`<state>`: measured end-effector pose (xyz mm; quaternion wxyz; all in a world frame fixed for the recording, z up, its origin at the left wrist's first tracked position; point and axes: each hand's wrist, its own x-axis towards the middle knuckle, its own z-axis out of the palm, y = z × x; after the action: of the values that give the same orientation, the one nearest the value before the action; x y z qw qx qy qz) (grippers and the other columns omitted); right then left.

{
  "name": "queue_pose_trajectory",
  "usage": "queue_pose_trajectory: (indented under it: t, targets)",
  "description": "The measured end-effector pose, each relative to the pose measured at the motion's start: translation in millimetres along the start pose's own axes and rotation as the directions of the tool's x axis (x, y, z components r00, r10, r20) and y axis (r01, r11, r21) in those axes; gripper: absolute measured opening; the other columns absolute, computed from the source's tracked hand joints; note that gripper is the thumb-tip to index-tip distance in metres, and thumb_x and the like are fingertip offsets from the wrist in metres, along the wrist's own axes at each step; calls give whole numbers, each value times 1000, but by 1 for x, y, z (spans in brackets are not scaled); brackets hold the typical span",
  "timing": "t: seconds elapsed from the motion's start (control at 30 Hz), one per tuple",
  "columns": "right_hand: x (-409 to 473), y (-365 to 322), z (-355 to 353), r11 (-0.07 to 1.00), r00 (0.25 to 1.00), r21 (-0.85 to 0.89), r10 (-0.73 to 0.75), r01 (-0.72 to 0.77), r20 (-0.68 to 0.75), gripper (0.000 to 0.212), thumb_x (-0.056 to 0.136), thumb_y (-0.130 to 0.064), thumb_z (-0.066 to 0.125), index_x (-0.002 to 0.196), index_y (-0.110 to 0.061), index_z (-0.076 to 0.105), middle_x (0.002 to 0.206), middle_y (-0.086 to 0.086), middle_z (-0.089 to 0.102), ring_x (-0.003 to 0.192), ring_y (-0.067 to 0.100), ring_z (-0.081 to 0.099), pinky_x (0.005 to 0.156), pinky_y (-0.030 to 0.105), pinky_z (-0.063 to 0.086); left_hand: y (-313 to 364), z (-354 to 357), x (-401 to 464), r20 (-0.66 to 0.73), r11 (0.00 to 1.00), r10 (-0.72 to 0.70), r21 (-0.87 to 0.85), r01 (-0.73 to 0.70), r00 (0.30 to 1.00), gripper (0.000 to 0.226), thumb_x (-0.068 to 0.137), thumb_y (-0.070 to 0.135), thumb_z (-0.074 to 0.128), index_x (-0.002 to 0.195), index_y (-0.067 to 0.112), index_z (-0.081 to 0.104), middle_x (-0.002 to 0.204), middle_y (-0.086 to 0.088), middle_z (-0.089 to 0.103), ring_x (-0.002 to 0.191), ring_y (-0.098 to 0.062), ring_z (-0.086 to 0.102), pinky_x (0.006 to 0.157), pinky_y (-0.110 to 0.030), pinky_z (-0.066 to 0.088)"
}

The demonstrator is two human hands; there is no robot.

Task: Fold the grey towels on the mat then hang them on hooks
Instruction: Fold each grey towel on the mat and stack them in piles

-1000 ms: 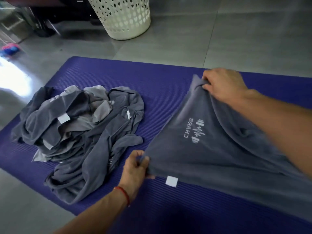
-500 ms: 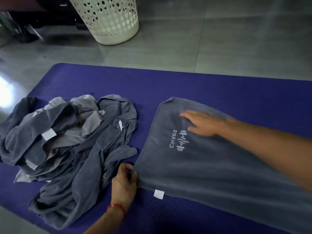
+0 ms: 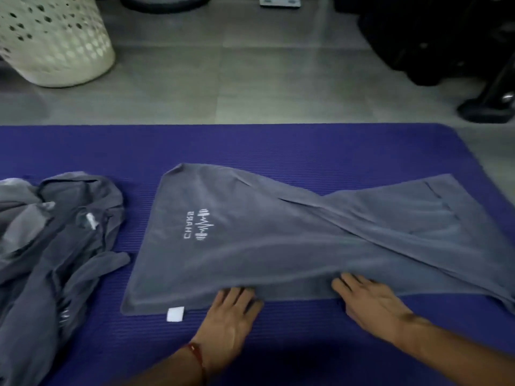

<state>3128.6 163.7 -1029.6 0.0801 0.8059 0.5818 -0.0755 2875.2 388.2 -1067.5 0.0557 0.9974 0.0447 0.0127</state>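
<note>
Purple ribbed mat (image 3: 278,146) mid-frame: I now have both flat, released hands, left hand (image 3: 231,316) and right hand (image 3: 370,302), at the spread grey towel (image 3: 278,246)'s near edge, corners let go, ready for folding.

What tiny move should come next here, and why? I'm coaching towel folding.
Probably lift the near edge and fold it away: both hands, left hand and right hand, have fingers tucked under the spread towel, which lies on the mat.

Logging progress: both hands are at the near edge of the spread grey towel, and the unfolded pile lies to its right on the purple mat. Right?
Not quite. The head view shows the pile to the left of the spread towel, not its right. Both hands, left and right, are at its near edge on the purple mat.
</note>
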Motion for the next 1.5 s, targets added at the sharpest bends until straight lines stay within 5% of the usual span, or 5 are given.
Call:
queue_pose_trajectory:
  t: [0.2,0.57,1.03,1.27,1.5]
  targets:
    - [-21,26,5,989,990,-134,75,-59,118,84,21,-3,88,98,-17,59,85,3,60,61,23,65,46,34,52,-3,-14,28,74,972,125,190,-137,989,33,78,11,41,90,14,72,85,-5,65,72,-26,63,61,-34,57]
    - [1,22,-4,981,996,-182,-57,68,63,34,43,-21,91,66,-18,66,63,-1,62,48,21,63,47,26,49,-8,-14,21,-17,960,67,274,-60,998,32,83,2,36,97,8,65,96,-14,57,89,-36,57,81,-52,48]
    - [-35,8,13,995,999,-102,16,-11,41,60,59,-22,85,108,-18,51,94,2,58,76,23,64,57,37,53,-2,-19,-21,-78,998,1,58,4,997,36,73,3,38,96,10,65,118,-15,59,108,-39,56,89,-49,42]
    - [-24,22,-4,986,989,-166,38,-14,141,36,93,-10,58,129,-9,53,119,10,59,103,32,63,78,45,52,-4,-28,-22,-79,1000,11,6,-11,997,30,76,4,44,97,11,64,119,-11,58,110,-37,55,90,-47,41]
    - [-40,21,-1,983,998,-179,-33,42,53,25,67,-17,80,87,-16,64,75,0,65,64,23,66,59,34,54,-5,-21,-25,-61,999,20,40,-18,998,30,83,6,40,100,9,65,119,-14,58,111,-38,55,92,-50,42]
